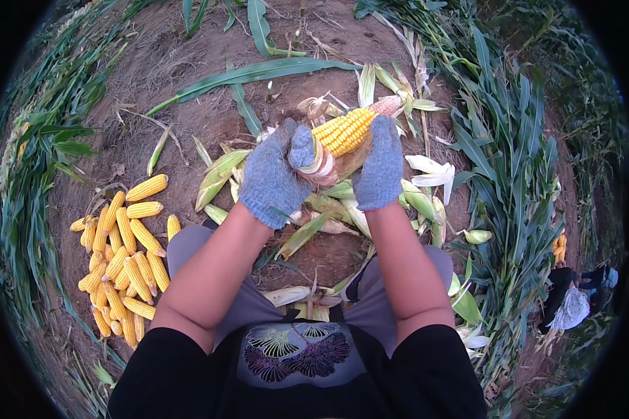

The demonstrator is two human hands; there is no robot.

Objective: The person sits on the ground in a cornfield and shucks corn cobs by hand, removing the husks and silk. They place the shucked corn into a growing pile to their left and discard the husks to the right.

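Both gloved hands are clamped on the corn cob (342,131) up at 12 o'clock, left hand (276,174) round the husky base, right hand (381,164) mid-cob, so I'd grip firm and peel husk downward, away from the kernels.

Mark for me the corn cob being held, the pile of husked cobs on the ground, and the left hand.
corn cob (346,130), head view, on the bare yellow kernels between the hands.
pile of husked cobs (122,262), head view, on a cob mid-pile.
left hand (276,174), head view, on the back of the blue glove.
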